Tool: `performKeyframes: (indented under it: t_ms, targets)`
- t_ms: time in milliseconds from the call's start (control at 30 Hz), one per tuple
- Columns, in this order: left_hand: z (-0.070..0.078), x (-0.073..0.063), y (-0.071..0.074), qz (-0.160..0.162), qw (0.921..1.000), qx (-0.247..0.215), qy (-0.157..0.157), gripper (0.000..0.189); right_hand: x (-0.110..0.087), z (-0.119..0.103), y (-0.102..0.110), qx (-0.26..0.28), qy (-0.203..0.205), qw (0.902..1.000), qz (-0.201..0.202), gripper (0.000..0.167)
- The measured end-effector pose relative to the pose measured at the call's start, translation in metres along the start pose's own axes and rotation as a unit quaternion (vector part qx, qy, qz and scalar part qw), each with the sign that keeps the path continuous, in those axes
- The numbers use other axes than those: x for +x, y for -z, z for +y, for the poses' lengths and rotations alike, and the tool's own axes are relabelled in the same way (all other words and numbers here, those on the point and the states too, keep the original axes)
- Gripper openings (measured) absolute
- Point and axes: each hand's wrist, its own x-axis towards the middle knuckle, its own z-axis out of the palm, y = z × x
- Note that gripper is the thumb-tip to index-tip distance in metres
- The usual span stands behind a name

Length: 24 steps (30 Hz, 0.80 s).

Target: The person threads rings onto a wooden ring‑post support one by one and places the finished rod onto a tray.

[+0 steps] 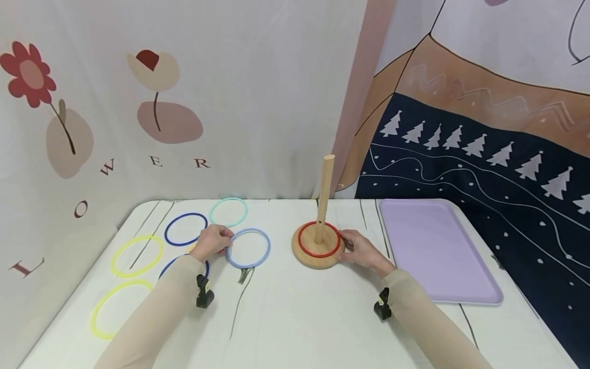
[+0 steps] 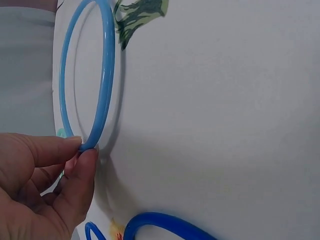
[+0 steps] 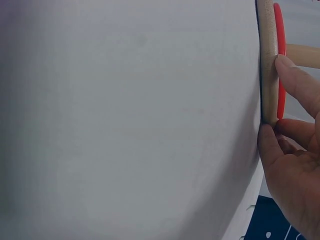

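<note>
1. Hands first: the left hand (image 1: 213, 242) pinches the near-left edge of the light blue ring (image 1: 248, 248), while the right hand (image 1: 364, 252) holds the right edge of the wooden base (image 1: 318, 251) with curled fingers.
2. Head view shows the whole layout: the light blue ring lies on the white table (image 1: 295, 318), left of the base and well apart from it, and a red ring (image 1: 319, 239) sits on the base around the upright peg (image 1: 324, 199).
3. Only the head view shows the other rings: a teal ring (image 1: 228, 211) at the back, a dark blue ring (image 1: 186, 228) left of it, a second dark blue ring (image 1: 182, 266) partly hidden under the left forearm, and two yellow rings (image 1: 137, 255) (image 1: 115, 308) near the left edge.
4. Head view alone also takes in the lilac tray (image 1: 438, 251) to the right of the base and the printed backdrop behind the table.
5. Left wrist view gives the grip the head view hides: thumb (image 2: 50, 150) and forefinger (image 2: 82, 180) close on the rim of the light blue ring (image 2: 102, 75); whether the ring is lifted off the table there I cannot tell. A curve of dark blue ring (image 2: 170, 225) shows at the bottom.
6. Right wrist view shows the base (image 3: 269, 60) edge-on, the red ring (image 3: 280, 55) on top of it, the thumb (image 3: 267, 145) against the base's lower edge and a fingertip (image 3: 295, 80) over its upper rim, touching the red ring.
</note>
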Motion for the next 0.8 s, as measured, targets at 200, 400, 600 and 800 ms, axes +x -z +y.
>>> performKeyframes:
  t_ms: [200, 400, 600, 800]
  targets:
    - [0.003, -0.001, 0.004, 0.011, 0.9997, -0.015, -0.013, 0.025, 0.000, 0.001, 0.000, -0.001, 0.002, 1.0000, 0.000, 0.073]
    - [0.015, -0.003, 0.009, -0.005, 0.9959, -0.090, -0.001, 0.026, -0.001, 0.002, 0.000, -0.002, 0.018, 0.9998, -0.002, 0.072]
    - [0.034, -0.002, 0.015, -0.036, 0.9848, -0.170, -0.008, 0.034, -0.005, -0.004, 0.001, 0.001, 0.016, 0.9999, 0.000, 0.071]
    - [0.054, -0.001, 0.023, -0.061, 0.9700, -0.233, -0.031, 0.036, -0.006, 0.000, 0.001, -0.005, 0.041, 0.9991, 0.000, 0.071]
